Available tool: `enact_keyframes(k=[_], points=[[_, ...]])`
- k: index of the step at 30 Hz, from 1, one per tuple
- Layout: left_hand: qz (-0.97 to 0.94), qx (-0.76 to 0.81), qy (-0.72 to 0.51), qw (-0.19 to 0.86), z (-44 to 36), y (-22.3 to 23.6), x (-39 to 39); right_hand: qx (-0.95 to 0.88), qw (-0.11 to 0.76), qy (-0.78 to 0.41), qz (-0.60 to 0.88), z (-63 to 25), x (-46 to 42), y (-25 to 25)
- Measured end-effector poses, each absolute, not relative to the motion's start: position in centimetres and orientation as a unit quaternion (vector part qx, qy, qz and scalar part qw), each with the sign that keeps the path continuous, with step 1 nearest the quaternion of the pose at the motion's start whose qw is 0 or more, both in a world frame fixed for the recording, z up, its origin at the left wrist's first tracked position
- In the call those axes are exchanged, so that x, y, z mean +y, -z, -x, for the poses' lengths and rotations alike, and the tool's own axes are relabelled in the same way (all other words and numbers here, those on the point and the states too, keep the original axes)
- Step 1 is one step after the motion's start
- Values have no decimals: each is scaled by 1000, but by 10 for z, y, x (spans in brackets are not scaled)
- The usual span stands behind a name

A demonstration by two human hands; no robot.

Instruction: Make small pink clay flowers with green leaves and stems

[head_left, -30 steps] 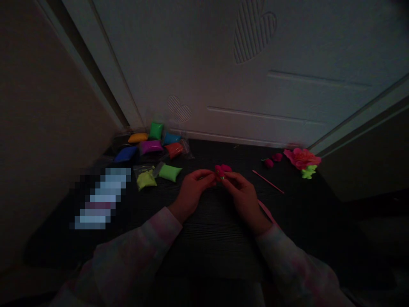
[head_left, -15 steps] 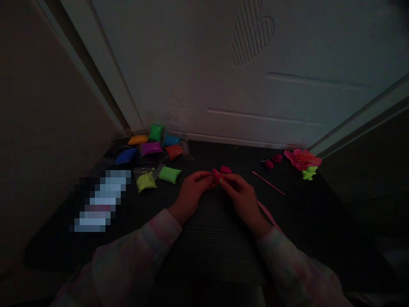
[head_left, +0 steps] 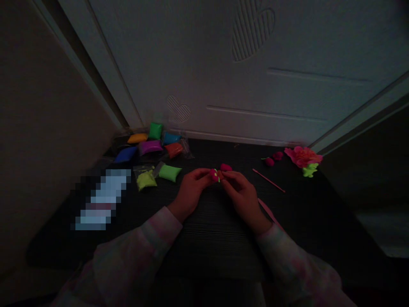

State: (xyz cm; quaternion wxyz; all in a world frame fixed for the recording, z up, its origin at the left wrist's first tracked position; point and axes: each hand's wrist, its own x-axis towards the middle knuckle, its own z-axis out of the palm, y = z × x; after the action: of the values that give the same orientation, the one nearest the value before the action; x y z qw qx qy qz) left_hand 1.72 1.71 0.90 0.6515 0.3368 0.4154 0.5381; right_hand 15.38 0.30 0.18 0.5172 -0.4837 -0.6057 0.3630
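Both my hands meet over the middle of a dark mat (head_left: 207,238). My left hand (head_left: 191,192) and my right hand (head_left: 241,194) pinch a small pink clay piece (head_left: 216,175) with a bit of green on it between their fingertips. Just behind it lies another pink clay lump (head_left: 226,167). The scene is very dim.
Several coloured clay packets (head_left: 150,147) lie at the back left, with two lime-green ones (head_left: 169,172) nearer. A pink stick tool (head_left: 268,181), small pink lumps (head_left: 273,158) and a finished pink clay flower with a green leaf (head_left: 303,158) lie at the right. A white door stands behind.
The pink piece has turned slightly between my fingertips, showing a green edge. My hands stay in nearly the same place.
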Motion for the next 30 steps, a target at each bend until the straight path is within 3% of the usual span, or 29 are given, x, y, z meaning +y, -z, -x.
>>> enact_keyframes(k=[5, 12, 19, 30], points=[[-422, 445, -513, 600, -14, -10, 17, -557, 509, -427, 499, -156, 5, -5], [-463, 441, -519, 567, -14, -13, 14, -568, 489, -383, 540, -158, 5, -6], [-573, 457, -494, 468, -10, -15, 15, -624, 483, -332, 517, -159, 4, -9], [-610, 458, -472, 442, -9, -16, 15, -601, 479, -361, 528, -159, 4, -9]])
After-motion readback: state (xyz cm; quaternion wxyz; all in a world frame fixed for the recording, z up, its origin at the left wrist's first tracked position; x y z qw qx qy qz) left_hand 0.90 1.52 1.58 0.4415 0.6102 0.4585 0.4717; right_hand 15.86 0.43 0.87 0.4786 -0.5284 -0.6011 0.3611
